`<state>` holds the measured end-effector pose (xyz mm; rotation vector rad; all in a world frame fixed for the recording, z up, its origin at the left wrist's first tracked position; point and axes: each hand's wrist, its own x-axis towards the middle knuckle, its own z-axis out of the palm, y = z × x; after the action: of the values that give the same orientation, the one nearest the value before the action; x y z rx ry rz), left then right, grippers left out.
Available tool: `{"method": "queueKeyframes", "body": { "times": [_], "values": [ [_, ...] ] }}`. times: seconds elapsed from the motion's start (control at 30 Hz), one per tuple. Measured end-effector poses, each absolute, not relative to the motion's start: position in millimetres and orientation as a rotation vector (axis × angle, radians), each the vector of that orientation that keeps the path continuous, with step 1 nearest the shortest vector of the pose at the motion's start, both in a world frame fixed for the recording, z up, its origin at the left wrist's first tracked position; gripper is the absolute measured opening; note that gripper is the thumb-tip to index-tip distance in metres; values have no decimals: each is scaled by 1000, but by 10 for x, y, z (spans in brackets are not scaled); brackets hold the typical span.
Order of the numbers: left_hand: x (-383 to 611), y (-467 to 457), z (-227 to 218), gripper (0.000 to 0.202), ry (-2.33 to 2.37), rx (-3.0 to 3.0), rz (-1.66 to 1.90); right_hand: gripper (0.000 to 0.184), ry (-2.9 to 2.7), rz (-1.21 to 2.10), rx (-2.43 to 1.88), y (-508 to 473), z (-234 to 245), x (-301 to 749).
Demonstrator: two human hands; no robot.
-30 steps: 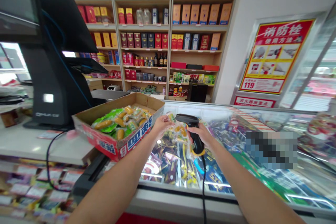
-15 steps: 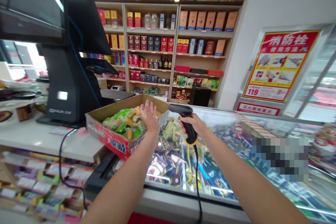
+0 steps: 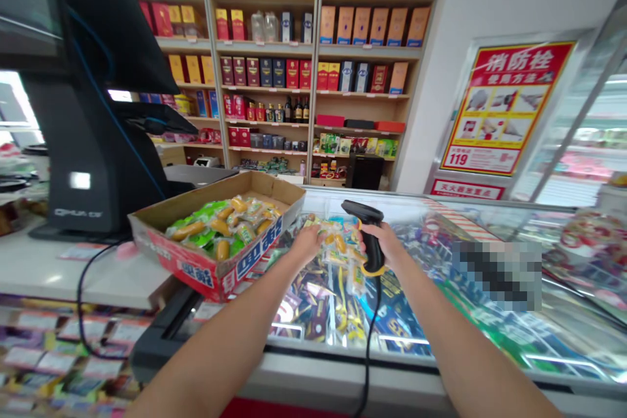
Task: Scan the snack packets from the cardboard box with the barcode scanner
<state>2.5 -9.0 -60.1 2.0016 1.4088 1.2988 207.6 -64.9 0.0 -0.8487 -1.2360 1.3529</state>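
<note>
My right hand (image 3: pixel 386 241) is wrapped round the handle of a black and yellow barcode scanner (image 3: pixel 375 251), held above the glass display freezer (image 3: pixel 294 362). The scanner's head tilts up to the left and its cable hangs down. My left hand (image 3: pixel 307 243) is closed on the left edge of clear packets of yellow sausages (image 3: pixel 337 243), just left of the scanner; its fingertips are partly hidden. To the left, an open cardboard box (image 3: pixel 179 268) with red and blue print holds more sausage packets and some green packs.
A black cash register (image 3: pixel 93 111) stands on the white counter (image 3: pixel 98 277) at left. Packed ice creams show beneath the freezer's glass. Shelves of boxes and bottles (image 3: pixel 264 88) line the back wall, and a red fire-hydrant poster (image 3: pixel 507 108) hangs at right.
My left hand has moved from over the box, fingers spread, down and right to the sausage packets, where it is now closed. The scanner has shifted slightly right. The view has turned slightly right.
</note>
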Motion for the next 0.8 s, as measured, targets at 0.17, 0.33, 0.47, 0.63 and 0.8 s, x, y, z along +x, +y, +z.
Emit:
{"method": "queueKeyframes", "body": {
  "times": [0.17, 0.33, 0.47, 0.63, 0.8],
  "values": [
    [-19, -7, -642, 22, 1529, 1829, 1331, 27, -1287, 1391, -862, -633, -101, 2047],
    [-154, 2, -593, 24, 1497, 1721, 1324, 24, -1378, 1406, -870, -622, -123, 2026],
    [-169, -65, -532, 19, 1301, 1505, 1387, 22, -1374, 1418, -876, -632, -111, 2032],
    [-52, -161, -448, 38, 1039, 1193, 1578, 21, -1370, 1419, -853, -661, -62, 2035],
    [29, -225, -420, 44, 984, 1173, 1630, 21, -1371, 1425, -862, -688, -43, 2020]
  ]
}}
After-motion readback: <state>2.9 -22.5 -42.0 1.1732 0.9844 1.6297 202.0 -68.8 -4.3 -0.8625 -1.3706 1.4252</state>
